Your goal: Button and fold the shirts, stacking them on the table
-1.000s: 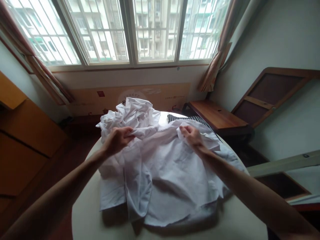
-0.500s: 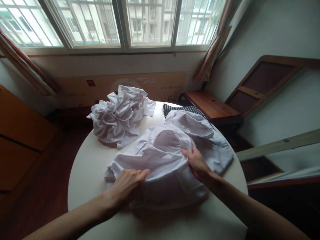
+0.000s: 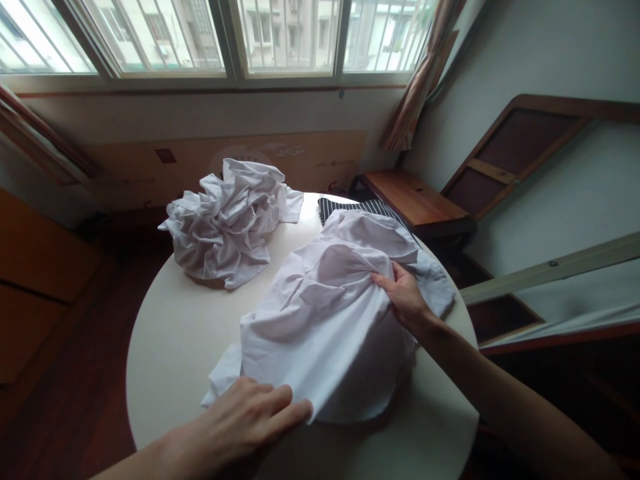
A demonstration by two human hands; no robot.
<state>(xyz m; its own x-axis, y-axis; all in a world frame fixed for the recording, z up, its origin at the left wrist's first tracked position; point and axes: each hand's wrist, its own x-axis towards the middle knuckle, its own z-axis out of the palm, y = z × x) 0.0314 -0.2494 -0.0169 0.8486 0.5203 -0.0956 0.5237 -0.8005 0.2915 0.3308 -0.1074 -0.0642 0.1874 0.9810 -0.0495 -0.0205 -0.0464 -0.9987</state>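
A white garment [image 3: 305, 347] lies spread and wrinkled over the near middle of the round table; its exact kind I cannot make out. My left hand [image 3: 255, 413] is closed on its near edge, thumb pressed against the fingers, and the cloth is pulled fairly smooth up to there. Farther right, my right hand [image 3: 404, 297] pinches a gathered fold of the same garment. Beyond that hand, more white cloth is bunched up, partly over a light, bluish-white piece [image 3: 437, 287] at the table's right side.
A crumpled heap of white cloth [image 3: 225, 223] sits at the table's [image 3: 170, 333] far left. Black-and-white striped fabric [image 3: 350, 208] lies at the back edge. Past the table stand a wooden bench [image 3: 413, 197] and a long cardboard box [image 3: 190, 160] under the window.
My left hand has drawn the garment's edge toward me, stretching the cloth flatter. The right hand keeps its pinch. The whole view has shifted slightly.
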